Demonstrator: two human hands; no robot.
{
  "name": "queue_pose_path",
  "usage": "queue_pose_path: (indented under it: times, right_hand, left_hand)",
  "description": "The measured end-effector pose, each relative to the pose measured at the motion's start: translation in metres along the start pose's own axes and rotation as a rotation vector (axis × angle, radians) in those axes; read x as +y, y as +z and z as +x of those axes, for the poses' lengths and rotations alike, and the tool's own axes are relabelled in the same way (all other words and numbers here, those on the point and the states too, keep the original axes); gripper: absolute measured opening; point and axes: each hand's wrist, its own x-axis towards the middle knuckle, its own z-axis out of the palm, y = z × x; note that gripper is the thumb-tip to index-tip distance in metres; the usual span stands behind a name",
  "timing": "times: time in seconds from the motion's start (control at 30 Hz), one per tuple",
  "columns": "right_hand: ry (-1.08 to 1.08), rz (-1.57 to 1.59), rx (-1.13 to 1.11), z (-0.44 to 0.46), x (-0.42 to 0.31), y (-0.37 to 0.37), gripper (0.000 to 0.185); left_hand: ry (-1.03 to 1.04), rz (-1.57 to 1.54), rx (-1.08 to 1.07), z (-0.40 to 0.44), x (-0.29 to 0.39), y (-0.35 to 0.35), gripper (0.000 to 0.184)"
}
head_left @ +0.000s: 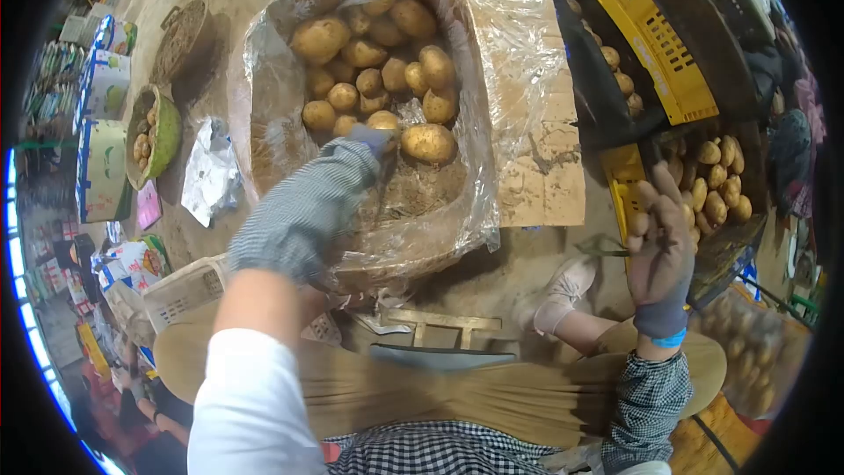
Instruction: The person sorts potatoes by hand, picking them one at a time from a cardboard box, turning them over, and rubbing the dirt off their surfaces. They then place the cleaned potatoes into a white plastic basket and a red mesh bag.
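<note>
My left hand, in a grey-blue glove with a checked sleeve cover, reaches into a cardboard box lined with clear plastic. Its fingers are smeared by motion, close to a small potato; I cannot tell whether they grip it. A large potato lies just to the right of that hand. Several more soil-dusted potatoes fill the far part of the box. My right hand, in a soiled glove, is raised with its fingers apart. Beside it is a thin dark green looped thing; contact is unclear.
Yellow crates and a heap of potatoes stand at right. On the left are a green bowl holding potatoes, a brown basket, a white plastic bag and printed cartons. A wooden stool frame is before my lap.
</note>
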Motion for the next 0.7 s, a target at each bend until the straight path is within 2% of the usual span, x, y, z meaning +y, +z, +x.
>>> queue_pose_path:
  times: [0.03,0.07,0.13,0.2,0.23,0.27,0.33,0.37,0.43,0.5,0.63,0.7]
  right_hand:
    - [-0.106,-0.201,-0.104,-0.009,-0.006,0.012,0.038]
    - [-0.232,-0.390,-0.188,-0.019,-0.012,0.024,0.037]
    - [0.253,0.019,-0.154,-0.030,-0.029,0.048,0.037]
    - [0.294,0.101,-0.191,-0.034,-0.036,0.060,0.038]
    - [0.340,0.178,-0.235,-0.038,-0.039,0.064,0.038]
    - [0.289,0.211,-0.258,-0.041,-0.041,0.066,0.039]
    - [0.241,0.215,-0.269,-0.046,-0.051,0.072,0.041]
    - [0.223,0.216,-0.277,-0.047,-0.055,0.073,0.043]
    - [0.196,0.204,-0.259,-0.051,-0.062,0.071,0.042]
    - [0.180,0.193,-0.227,-0.053,-0.066,0.066,0.042]
    - [0.213,0.228,-0.199,-0.048,-0.061,0.051,0.041]
    - [0.200,0.154,-0.205,-0.046,-0.061,0.046,0.045]
  left_hand:
    - [-0.109,-0.535,-0.004,-0.016,0.008,-0.012,0.049]
    - [-0.084,-0.631,-0.097,-0.030,0.017,-0.028,0.059]
    - [-0.049,-0.687,-0.134,-0.067,0.041,-0.051,0.063]
    - [0.033,-0.790,-0.215,-0.080,0.049,-0.056,0.075]
    - [0.054,-0.789,-0.209,-0.066,0.042,-0.037,0.075]
    - [0.390,-0.697,-0.121,-0.044,0.033,-0.008,0.073]
    - [0.555,-0.537,-0.147,-0.047,0.058,0.006,0.072]
    - [0.390,-0.488,-0.266,-0.050,0.075,0.019,0.076]
    - [0.511,0.151,0.139,-0.048,0.092,0.063,0.075]
    - [0.452,0.049,0.053,-0.070,0.107,0.060,0.076]
    - [0.531,0.318,-0.021,-0.061,0.112,0.051,0.081]
    - [0.599,-0.007,-0.248,-0.061,0.108,0.031,0.084]
